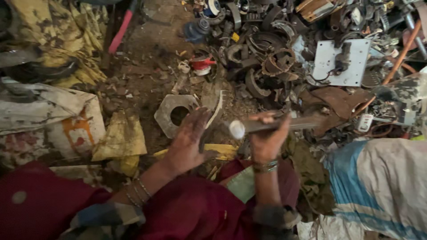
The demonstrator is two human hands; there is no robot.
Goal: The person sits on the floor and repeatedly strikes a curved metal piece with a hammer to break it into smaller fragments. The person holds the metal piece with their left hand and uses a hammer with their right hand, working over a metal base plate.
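Two hands at work over a dirt floor (pixel 147 66) strewn with scrap. Right hand (pixel 266 140) closed around a metal bar (pixel 275 124), fingers wrapped over its top near the pale, rounded near end, the rest of the bar running away to the right toward the scrap heap (pixel 275 62). Left hand (pixel 189 140) open and flat, fingers spread, palm grimy, holding nothing, hovering just left of the bar's near end and just beside a thin curved metal strip (pixel 216 111). Beyond the left hand, flat on the ground, a grey plate with a round hole (pixel 171 113); further off, a small red and white part (pixel 202 64). Well to the left, yellow sacking (pixel 66 40); to the right, a blue and white sack (pixel 378 182). Bar likely stiff and fairly heavy for its length, probably greasy or rusty, so apt to slip. Best gripped near the middle for balance, with the free hand steadying the near end.
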